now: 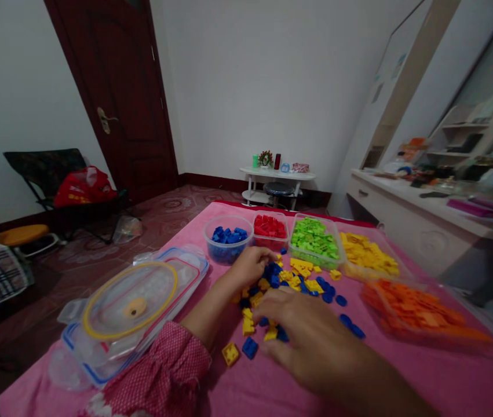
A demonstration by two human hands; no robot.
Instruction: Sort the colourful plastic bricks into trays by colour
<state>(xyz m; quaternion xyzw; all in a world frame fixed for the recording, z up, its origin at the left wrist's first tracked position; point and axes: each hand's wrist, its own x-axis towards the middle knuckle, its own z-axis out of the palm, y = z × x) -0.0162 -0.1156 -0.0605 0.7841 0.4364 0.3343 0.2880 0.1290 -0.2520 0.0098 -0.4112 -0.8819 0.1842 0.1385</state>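
A loose pile of blue and yellow toy building bricks (pixel 300 281) lies in the middle of the pink cloth. My left hand (pixel 252 266) reaches over the pile's far left side, close to some blue bricks (pixel 274 272). Its fingers are bent loosely and look apart; their tips are partly hidden. Nearer to me, my right hand (pixel 302 324) hovers above the pile's front, open, thumb and fingers spread around a few yellow bricks (pixel 271 333). A yellow brick (pixel 230 354) and a blue brick (pixel 249 347) lie singly in front.
Behind the pile stand a round tub of blue bricks (pixel 229 236) and boxes of red bricks (pixel 270 227), green bricks (pixel 316 238) and yellow bricks (pixel 370 255). A box of orange bricks (pixel 424 310) is at right. Stacked clear lids (pixel 131 307) lie at left.
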